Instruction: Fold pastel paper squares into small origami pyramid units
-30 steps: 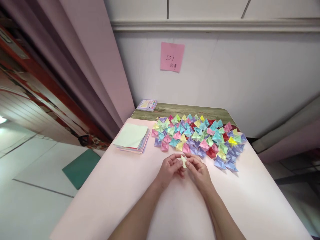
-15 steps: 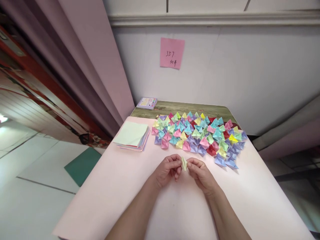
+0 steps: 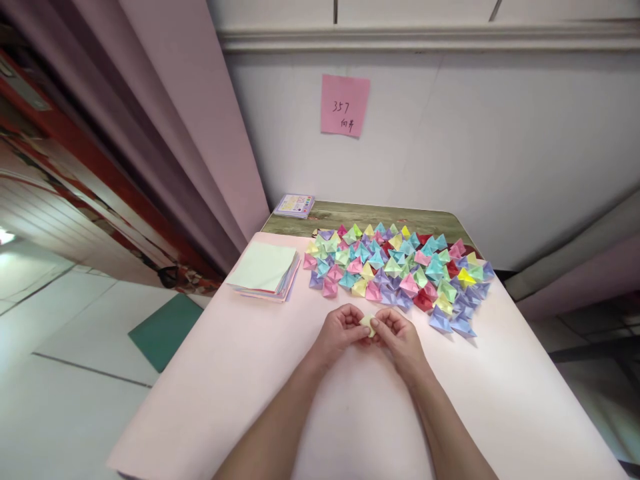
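A small folded piece of pale yellow paper (image 3: 369,323) is pinched between my two hands, a little above the pink tabletop (image 3: 350,413). My left hand (image 3: 343,331) grips its left side with the thumb on the near face and the fingers curled behind. From the right, my right hand (image 3: 400,335) presses its thumb on the same paper. Just beyond the hands lie many small folded paper boats (image 3: 393,268) in blue, pink, green, yellow, red and purple, crowded together. The paper's lower edge is partly covered by my thumbs.
A stack of square coloured paper sheets (image 3: 264,268) lies on the left of the table. Behind it, a small pile of printed packets (image 3: 295,206) rests on the wood-patterned strip. A pink note (image 3: 345,105) hangs on the wall; a green board (image 3: 166,331) is at floor level on the left.
The folded paper has turned from a narrow, edge-on view to show a flat face. Both hands have drawn closer together, with their thumbs now over the paper.
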